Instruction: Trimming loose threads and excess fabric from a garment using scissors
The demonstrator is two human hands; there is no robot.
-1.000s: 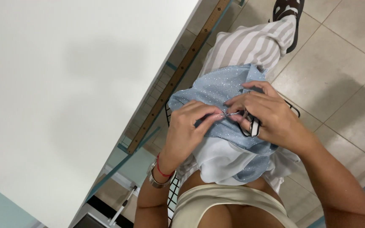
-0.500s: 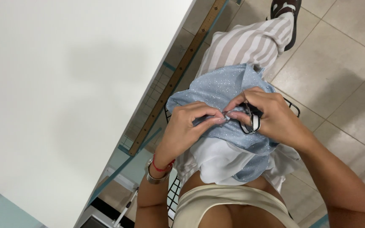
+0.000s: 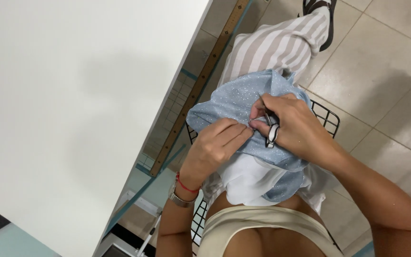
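Two hands busy over the lap, beside the white table's (image 3: 72,95) edge: left hand (image 3: 217,145) pinching a fold of glittery pale-blue fabric (image 3: 236,102), fingers closed on it; right hand (image 3: 293,126) clasping small scissors (image 3: 269,128), blades touching the cloth just beside the left fingertips. White lining (image 3: 248,183) bunched underneath, on the wire chair (image 3: 327,116).

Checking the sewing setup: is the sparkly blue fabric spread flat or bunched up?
Bunched: the blue fabric sits gathered in folds on the lap, pinched by both hands.

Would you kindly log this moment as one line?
left hand: pinches blue glitter fabric | right hand: holds small snips at fabric | on lap, beside white table
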